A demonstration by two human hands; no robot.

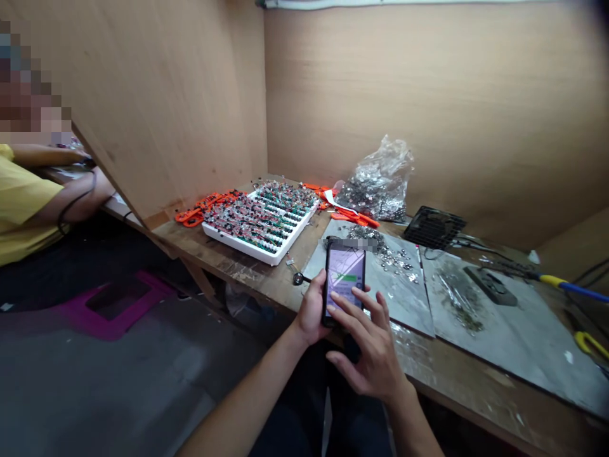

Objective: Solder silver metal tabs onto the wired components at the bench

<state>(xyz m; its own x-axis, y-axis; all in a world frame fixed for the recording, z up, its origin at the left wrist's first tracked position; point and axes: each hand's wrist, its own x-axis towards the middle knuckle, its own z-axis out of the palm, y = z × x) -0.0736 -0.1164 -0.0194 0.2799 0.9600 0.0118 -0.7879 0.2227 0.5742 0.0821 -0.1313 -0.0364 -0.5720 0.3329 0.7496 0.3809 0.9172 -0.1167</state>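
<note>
The phone (343, 279) stood nearly upright over the near edge of the bench (228, 260), its long axis running from the wearer out toward the back wall, top end pointing away and a little up, lit screen facing the camera. The left hand (311, 312) carried it, the grip closed around the left edge and lower back of the case with the thumb along the side. The right hand (373, 352) hovered in front of the lower screen, its grip loose and holding nothing, fingers spread, the forefinger tip at the glass. Beyond the phone lay a grey mat (404, 298) strewn with small metal parts (392, 257). To the left sat a white tray (259, 251) packed with components, orange pieces (200, 212) beside it. A clear bag (378, 181) stood behind. A person in a yellow sleeve (19, 197) sat at the far left.
</note>
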